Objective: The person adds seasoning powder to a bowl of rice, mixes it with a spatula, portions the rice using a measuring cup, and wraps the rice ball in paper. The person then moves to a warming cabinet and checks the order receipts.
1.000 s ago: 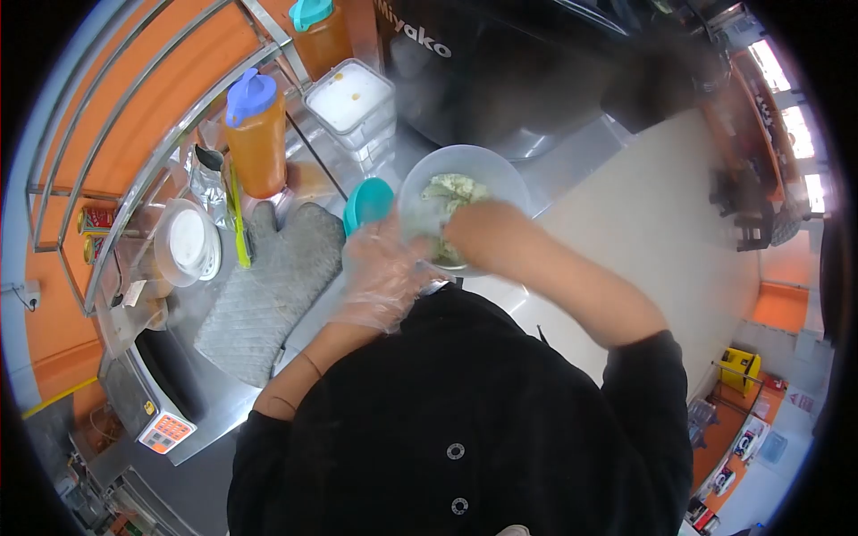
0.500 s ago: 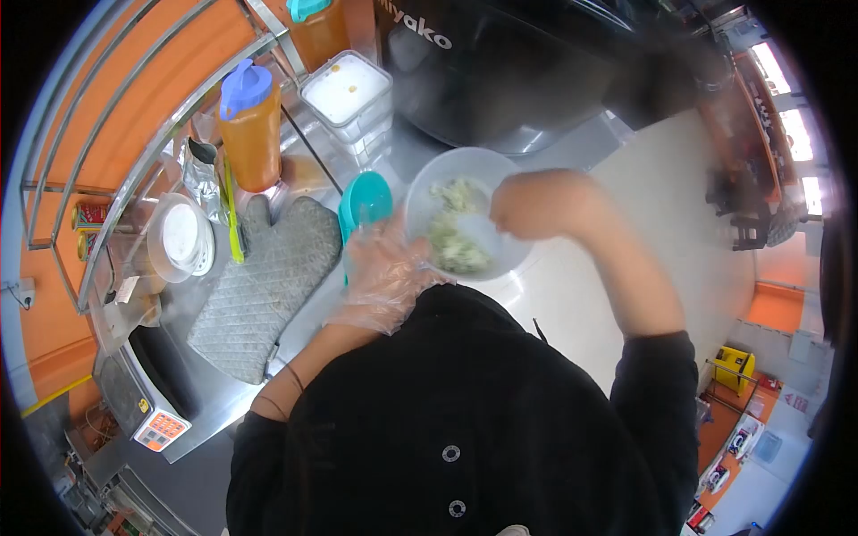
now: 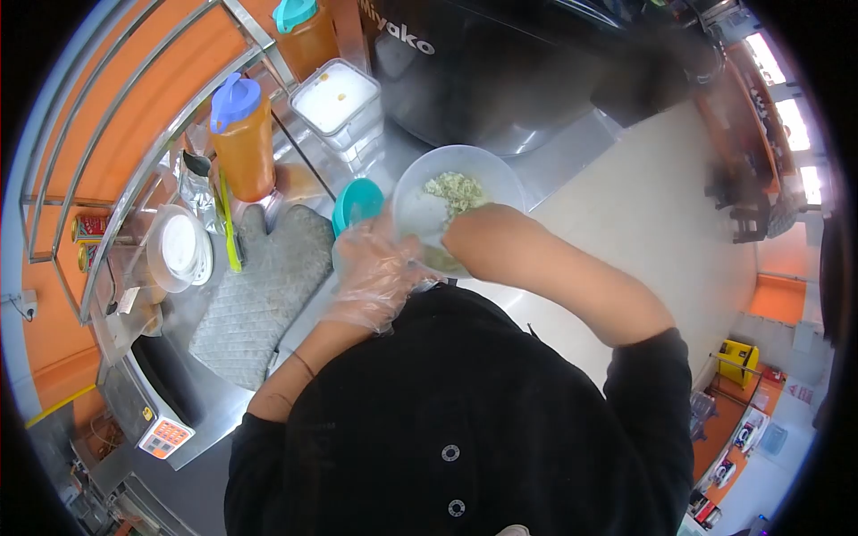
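Observation:
A translucent white plastic bowl (image 3: 506,176) stands before my body with finely chopped pale green food (image 3: 458,190) in it. My left hand (image 3: 371,268), in a clear plastic glove, is closed at the bowl's near left rim. Its fingertips are partly blurred. My right hand (image 3: 490,239), bare, is closed and reaches over the near right rim into the bowl. Its fingers point down, and whatever they grip is hidden behind the hand. Just beyond the left hand is a teal cup (image 3: 359,202), partly covered by it.
A grey oven mitt (image 3: 255,299) lies to the left on the metal counter. Behind it stand a pitcher of amber liquid (image 3: 245,147) and a square tub of white contents (image 3: 336,96). A large black Miyako appliance (image 3: 500,80) fills the back. A scale (image 3: 165,436) sits at lower left.
My right hand has moved left and toward me, lower into the bowl. The chopped food has shifted, some now toward the far side. My left hand stays at the rim.

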The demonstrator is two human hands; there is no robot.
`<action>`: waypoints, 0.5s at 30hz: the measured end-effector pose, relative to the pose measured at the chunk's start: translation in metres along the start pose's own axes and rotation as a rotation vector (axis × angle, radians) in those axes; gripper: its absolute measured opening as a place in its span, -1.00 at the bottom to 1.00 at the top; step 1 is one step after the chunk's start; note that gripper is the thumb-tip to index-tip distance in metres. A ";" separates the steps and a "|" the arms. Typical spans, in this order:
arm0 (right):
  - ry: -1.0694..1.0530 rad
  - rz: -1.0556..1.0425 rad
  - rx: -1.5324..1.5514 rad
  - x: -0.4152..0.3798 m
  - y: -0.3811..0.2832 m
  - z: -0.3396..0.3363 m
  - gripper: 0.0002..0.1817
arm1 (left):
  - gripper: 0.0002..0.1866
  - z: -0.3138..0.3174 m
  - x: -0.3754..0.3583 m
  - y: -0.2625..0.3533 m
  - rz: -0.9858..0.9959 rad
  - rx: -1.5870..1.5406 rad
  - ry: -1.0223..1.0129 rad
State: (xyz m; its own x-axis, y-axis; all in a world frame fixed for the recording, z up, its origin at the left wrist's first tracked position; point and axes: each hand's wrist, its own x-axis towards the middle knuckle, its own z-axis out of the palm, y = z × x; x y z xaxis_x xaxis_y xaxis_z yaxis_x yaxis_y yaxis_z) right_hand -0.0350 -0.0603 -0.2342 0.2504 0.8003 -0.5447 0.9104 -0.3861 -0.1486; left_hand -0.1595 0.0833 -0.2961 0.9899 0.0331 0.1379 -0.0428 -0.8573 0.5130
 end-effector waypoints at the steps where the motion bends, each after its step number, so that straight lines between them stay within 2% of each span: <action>1: -0.050 -0.032 -0.020 -0.010 -0.002 -0.007 -0.87 | -0.69 -0.005 0.000 0.002 0.028 -0.009 -0.013; 5: 0.228 0.394 0.010 -0.015 0.026 -0.015 -0.85 | -0.68 -0.004 0.000 0.003 0.074 -0.031 0.054; 8: 0.182 0.263 0.077 0.031 0.014 0.027 -0.85 | -0.67 -0.002 0.003 -0.002 0.117 -0.026 0.024; 9: 0.025 0.084 0.029 0.019 -0.006 0.003 -0.84 | -0.66 -0.001 0.003 -0.003 0.108 -0.018 0.013; 12: -0.042 0.023 -0.008 -0.019 -0.011 -0.024 -0.85 | -0.66 -0.001 0.001 -0.005 0.104 -0.016 0.005; 15: 0.166 0.221 -0.068 -0.012 0.010 -0.032 -0.86 | -0.67 -0.001 0.000 -0.002 0.107 -0.042 0.002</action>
State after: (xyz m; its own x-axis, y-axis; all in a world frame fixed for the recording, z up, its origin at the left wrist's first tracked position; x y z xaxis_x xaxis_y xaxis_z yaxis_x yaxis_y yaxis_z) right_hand -0.0189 -0.0593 -0.2030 0.4910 0.7662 -0.4145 0.8461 -0.5327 0.0176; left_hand -0.1590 0.0855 -0.2967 0.9791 -0.0560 0.1955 -0.1536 -0.8335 0.5307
